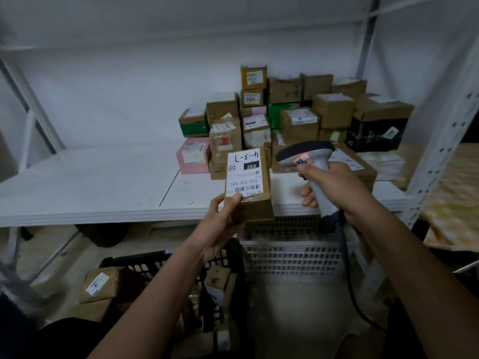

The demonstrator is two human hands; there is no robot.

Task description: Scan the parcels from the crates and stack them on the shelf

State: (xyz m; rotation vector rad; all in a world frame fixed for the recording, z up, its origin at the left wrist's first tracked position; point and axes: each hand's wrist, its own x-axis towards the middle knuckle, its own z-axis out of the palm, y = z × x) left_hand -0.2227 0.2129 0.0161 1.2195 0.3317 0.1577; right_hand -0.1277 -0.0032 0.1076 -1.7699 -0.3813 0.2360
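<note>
Scanning step: left hand [220, 218] grips parcel [248, 187], right hand [334, 185] grips scanner [305, 154]. Next: aim at barcode, then shelf [103, 182].

I hold a small brown parcel [248, 187] upright, white label facing me (barcode along its bottom edge), before the shelf's [103, 187] stacked parcels [298, 112].

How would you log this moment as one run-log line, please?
left hand: holds parcel, label up | right hand: grips scanner | shelf: parcels stacked
</note>
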